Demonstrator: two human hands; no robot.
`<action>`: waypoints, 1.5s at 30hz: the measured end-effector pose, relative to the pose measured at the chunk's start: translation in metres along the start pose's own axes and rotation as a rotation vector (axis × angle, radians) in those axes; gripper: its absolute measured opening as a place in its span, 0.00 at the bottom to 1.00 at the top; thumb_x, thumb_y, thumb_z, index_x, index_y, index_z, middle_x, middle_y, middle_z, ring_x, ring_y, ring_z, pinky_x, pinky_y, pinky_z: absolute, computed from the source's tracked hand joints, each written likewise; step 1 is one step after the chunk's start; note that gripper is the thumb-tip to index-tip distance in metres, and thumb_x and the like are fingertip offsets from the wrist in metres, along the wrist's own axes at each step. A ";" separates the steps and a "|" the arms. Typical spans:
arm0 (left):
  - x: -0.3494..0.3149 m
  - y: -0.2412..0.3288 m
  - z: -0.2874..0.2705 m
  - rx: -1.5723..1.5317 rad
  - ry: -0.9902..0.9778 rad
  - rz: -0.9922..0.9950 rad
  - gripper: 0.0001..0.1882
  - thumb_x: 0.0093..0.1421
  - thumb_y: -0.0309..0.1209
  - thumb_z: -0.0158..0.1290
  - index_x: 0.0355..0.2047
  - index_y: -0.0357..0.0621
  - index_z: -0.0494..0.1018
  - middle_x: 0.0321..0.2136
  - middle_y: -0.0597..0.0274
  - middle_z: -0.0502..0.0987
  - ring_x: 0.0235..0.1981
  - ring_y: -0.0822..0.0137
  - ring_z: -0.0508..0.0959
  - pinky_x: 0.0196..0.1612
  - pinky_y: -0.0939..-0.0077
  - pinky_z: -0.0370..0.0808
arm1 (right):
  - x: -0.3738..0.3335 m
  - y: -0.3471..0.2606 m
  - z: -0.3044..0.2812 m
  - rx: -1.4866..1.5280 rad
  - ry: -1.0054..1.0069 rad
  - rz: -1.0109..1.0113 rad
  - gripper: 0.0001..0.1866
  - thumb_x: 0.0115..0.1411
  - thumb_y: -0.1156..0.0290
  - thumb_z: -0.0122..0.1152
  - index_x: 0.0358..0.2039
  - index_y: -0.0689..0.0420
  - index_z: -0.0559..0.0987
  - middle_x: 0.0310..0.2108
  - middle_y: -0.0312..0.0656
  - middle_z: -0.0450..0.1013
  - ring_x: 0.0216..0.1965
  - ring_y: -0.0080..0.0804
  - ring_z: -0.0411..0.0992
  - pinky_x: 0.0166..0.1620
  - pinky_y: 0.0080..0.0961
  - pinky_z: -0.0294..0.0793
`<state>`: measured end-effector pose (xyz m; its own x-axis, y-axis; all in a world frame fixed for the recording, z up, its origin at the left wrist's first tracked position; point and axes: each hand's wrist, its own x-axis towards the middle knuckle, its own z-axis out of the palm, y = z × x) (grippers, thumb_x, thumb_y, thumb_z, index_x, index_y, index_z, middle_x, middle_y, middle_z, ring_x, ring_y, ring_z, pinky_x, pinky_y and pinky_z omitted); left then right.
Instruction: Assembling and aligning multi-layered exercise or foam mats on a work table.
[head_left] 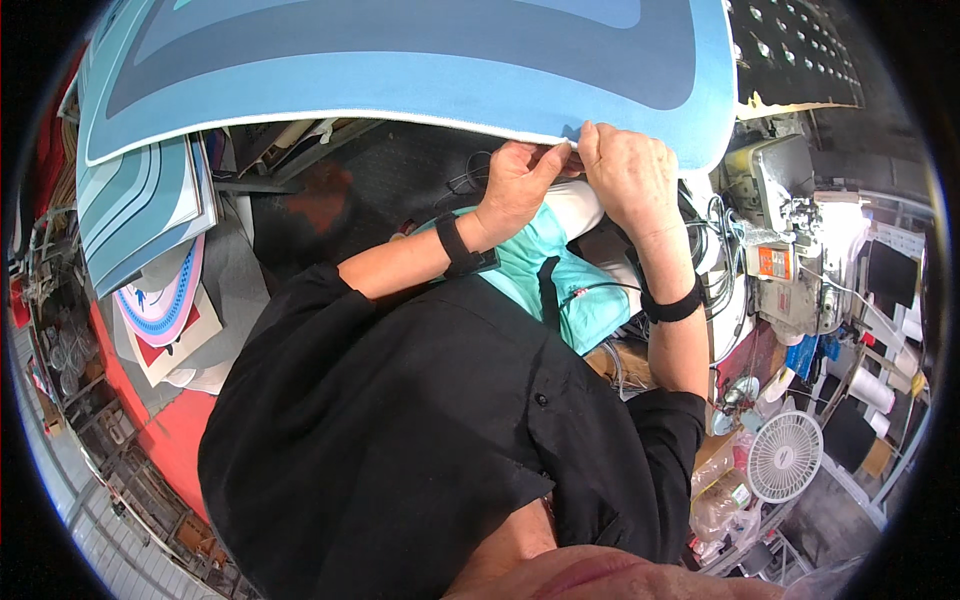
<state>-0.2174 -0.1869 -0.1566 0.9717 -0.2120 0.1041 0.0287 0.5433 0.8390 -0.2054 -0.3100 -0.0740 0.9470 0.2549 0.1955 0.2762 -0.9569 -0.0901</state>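
A large blue mat (400, 85) with darker curved bands and a white-bound edge spreads across the top of the head view. My left hand (518, 188) pinches its near edge, thumb and fingers pressed together at the binding. Right beside it, my right hand (630, 172) is closed on the same edge, close to the mat's rounded right corner. The two hands almost touch. What lies between the fingertips is partly hidden. Dark bands circle both wrists.
Several similar mats (150, 215) are stacked at the left, above a pink-and-blue rounded piece (165, 300). A sewing machine (775, 185) stands at the right, with cables hanging beside it. A white fan (786, 456) and thread cones (872, 390) are at the lower right.
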 end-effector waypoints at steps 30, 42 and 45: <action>0.000 -0.004 -0.007 0.046 0.012 -0.108 0.22 0.64 0.43 0.35 0.25 0.38 0.69 0.21 0.62 0.71 0.24 0.72 0.71 0.31 0.77 0.69 | -0.030 0.005 -0.007 0.526 0.157 0.310 0.23 0.61 0.53 0.40 0.22 0.60 0.73 0.15 0.51 0.68 0.22 0.49 0.69 0.26 0.37 0.66; 0.011 0.002 -0.005 0.090 0.003 -0.046 0.04 0.58 0.26 0.47 0.27 0.39 0.69 0.23 0.68 0.70 0.26 0.76 0.69 0.32 0.81 0.67 | -0.017 0.037 0.039 0.887 0.201 0.502 0.29 0.61 0.48 0.39 0.22 0.63 0.72 0.15 0.40 0.66 0.19 0.28 0.66 0.26 0.25 0.65; 0.008 0.003 -0.013 0.127 -0.090 -0.020 0.02 0.55 0.25 0.50 0.28 0.38 0.70 0.21 0.71 0.68 0.24 0.79 0.68 0.29 0.82 0.67 | -0.024 0.033 0.033 1.211 0.332 0.566 0.26 0.62 0.50 0.41 0.20 0.60 0.69 0.17 0.31 0.63 0.19 0.15 0.61 0.20 0.13 0.57</action>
<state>-0.2062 -0.1765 -0.1606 0.9463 -0.2966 0.1289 0.0126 0.4321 0.9018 -0.2141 -0.3430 -0.1135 0.9410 -0.3342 0.0538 0.0010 -0.1560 -0.9878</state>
